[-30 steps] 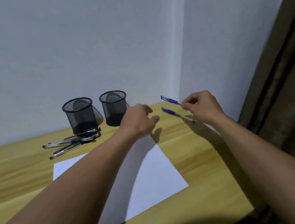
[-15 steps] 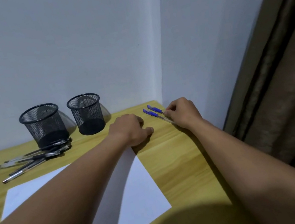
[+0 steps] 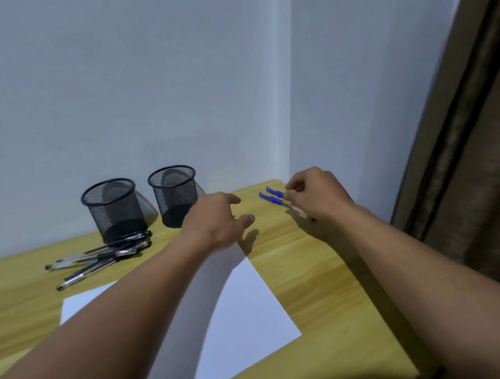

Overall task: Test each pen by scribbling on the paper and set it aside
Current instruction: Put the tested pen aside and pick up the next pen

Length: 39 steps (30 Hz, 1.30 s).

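Two blue-capped pens lie side by side on the wooden table, near its far right corner. My right hand hovers just over their near ends with loosely curled fingers; its fingertips are beside the farther pen and no grip shows. My left hand floats above the table between the pens and the mesh cups, fingers relaxed, holding nothing. A white sheet of paper lies in the middle of the table, partly hidden by my left forearm. Several black pens lie in a loose pile at the left.
Two black mesh pen cups stand by the back wall, both showing no pens inside. The wall corner is right behind the blue pens. A brown curtain hangs past the table's right edge.
My right hand carried a blue pen down and laid it beside the other blue pen, then rose a little off the table. My left hand stayed near the same spot, lifting slightly.
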Tool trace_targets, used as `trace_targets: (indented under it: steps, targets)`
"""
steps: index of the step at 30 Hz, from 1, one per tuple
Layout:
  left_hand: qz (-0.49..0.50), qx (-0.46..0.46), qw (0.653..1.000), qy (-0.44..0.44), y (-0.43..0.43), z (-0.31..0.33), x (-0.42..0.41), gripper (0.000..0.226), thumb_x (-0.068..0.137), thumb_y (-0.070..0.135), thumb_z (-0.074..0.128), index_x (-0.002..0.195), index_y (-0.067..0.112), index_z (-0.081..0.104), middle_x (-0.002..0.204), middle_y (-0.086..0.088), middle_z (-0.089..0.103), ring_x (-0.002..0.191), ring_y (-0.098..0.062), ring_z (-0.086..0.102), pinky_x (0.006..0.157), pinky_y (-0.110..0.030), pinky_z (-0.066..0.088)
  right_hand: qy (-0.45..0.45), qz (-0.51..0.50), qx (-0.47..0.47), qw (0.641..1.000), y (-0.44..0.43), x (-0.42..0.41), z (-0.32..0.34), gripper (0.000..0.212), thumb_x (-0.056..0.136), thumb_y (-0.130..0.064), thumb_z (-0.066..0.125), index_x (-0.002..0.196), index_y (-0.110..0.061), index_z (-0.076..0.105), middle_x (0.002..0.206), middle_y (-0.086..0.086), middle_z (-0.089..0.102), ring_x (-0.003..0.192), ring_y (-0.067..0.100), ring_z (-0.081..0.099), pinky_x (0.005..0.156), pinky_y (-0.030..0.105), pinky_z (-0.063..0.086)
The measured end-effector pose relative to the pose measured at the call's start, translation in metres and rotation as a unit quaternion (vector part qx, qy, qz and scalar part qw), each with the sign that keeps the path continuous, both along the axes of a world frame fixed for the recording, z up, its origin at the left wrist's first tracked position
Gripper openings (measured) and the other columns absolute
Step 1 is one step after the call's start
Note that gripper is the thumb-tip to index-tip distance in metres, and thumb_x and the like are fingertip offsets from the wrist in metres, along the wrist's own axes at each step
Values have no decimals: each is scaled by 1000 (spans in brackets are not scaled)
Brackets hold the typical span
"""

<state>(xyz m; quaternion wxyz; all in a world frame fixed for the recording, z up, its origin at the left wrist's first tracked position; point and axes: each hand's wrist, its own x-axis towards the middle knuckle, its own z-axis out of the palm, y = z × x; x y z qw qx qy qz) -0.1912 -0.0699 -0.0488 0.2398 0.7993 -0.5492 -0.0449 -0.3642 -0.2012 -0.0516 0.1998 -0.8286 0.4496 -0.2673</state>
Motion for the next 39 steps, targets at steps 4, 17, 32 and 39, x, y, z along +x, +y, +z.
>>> trace_targets:
  steps: [4, 17, 32, 39]
  targets:
    - [8, -44, 999, -19, 48, 10, 23, 49, 84, 45, 67, 123, 15, 68, 121, -7, 70, 114, -25, 64, 95, -40, 51, -9, 51, -7, 999, 33, 25, 12, 19, 95, -30, 67, 106, -18, 76, 101, -1, 74, 99, 17, 66, 87, 34, 54]
    - [153, -77, 985, -13, 172, -16, 124, 16, 84, 20, 67, 95, 24, 77, 92, 0, 76, 91, -22, 67, 74, -33, 52, 66, 246, -34, 967, 149, 162, 4, 26, 93, -20, 65, 117, -15, 74, 113, 6, 77, 109, 24, 68, 90, 29, 51]
    - [178, -19, 971, -158, 169, -35, 168, 31, 91, 13, 59, 115, 29, 72, 106, -4, 72, 108, -30, 54, 81, -39, 45, 119, 255, -165, 945, 164, 201, -14, 24, 93, -10, 58, 108, -17, 75, 107, 6, 74, 101, 32, 65, 81, 45, 55]
    - [147, -72, 968, -189, 183, -15, 165, 31, 89, 4, 58, 108, 27, 66, 101, 5, 70, 102, -25, 54, 74, -33, 29, 78, 258, -171, 948, 171, 189, 6, 29, 95, -11, 55, 118, -20, 72, 114, 4, 68, 111, 28, 60, 88, 42, 51]
